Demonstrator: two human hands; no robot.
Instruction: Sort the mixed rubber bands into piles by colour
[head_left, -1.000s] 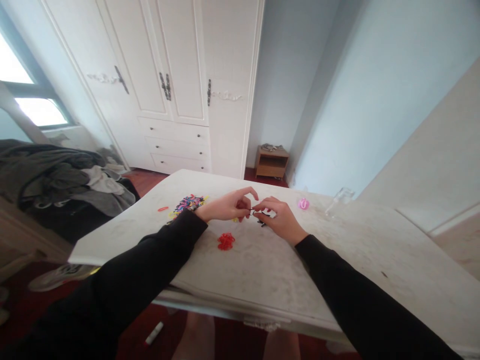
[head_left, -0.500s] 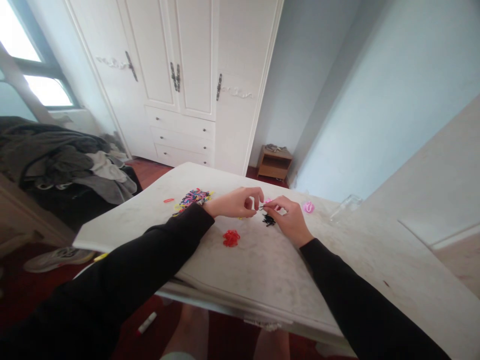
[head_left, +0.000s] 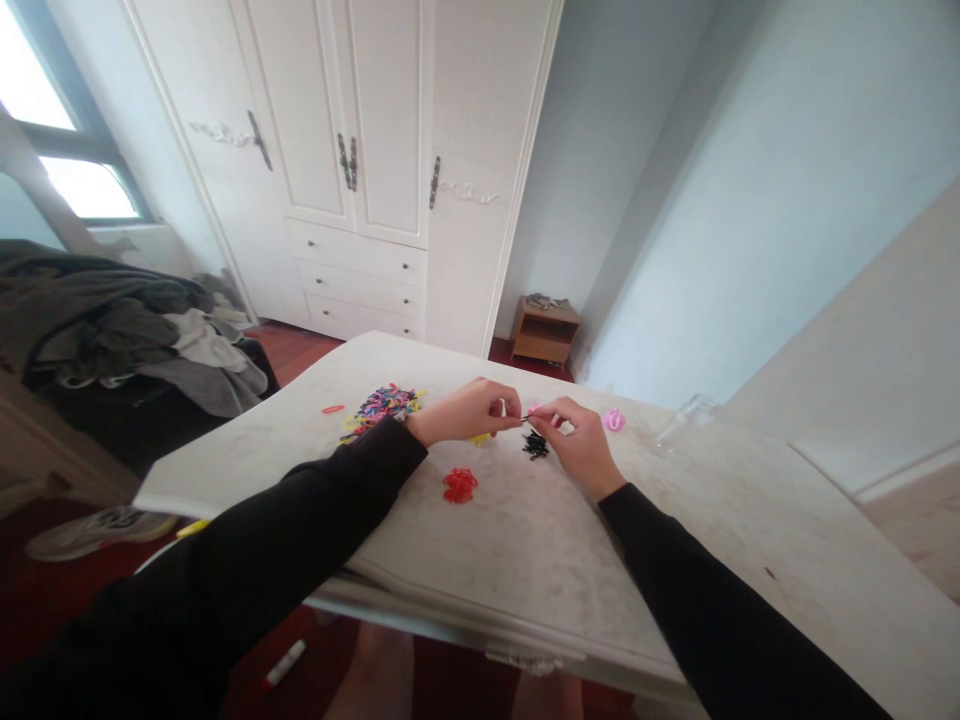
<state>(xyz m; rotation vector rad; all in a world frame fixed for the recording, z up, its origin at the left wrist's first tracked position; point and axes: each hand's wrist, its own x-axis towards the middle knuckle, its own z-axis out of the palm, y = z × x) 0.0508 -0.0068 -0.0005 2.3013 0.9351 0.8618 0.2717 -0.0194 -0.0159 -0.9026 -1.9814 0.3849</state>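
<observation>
A small black hair tie (head_left: pixel 526 418) is pinched between the fingertips of my left hand (head_left: pixel 478 408) and my right hand (head_left: pixel 579 442), held just above the table. Right below it lies a little heap of black hair ties (head_left: pixel 535 446). Nearer to me is a heap of red hair ties (head_left: pixel 459 486). A mixed multicoloured pile (head_left: pixel 384 403) spreads beyond my left wrist, partly covered by it. Some yellow ties (head_left: pixel 480 439) show under my left hand. Pink ties (head_left: pixel 614 420) lie to the right of my right hand, and a bit of pink shows behind its fingers.
The pale table (head_left: pixel 540 550) runs beneath both arms. A clear glass-like object (head_left: pixel 686 420) stands at the right, and a lone red tie (head_left: pixel 333 409) lies at far left. Clothes (head_left: pixel 135 330) are heaped at left. A white wardrobe (head_left: pixel 360 100) stands behind, beside a small wooden cabinet (head_left: pixel 546 332).
My left fingers have closed onto the black tie, which now stretches between both hands. The view has shifted slightly; the heaps look the same.
</observation>
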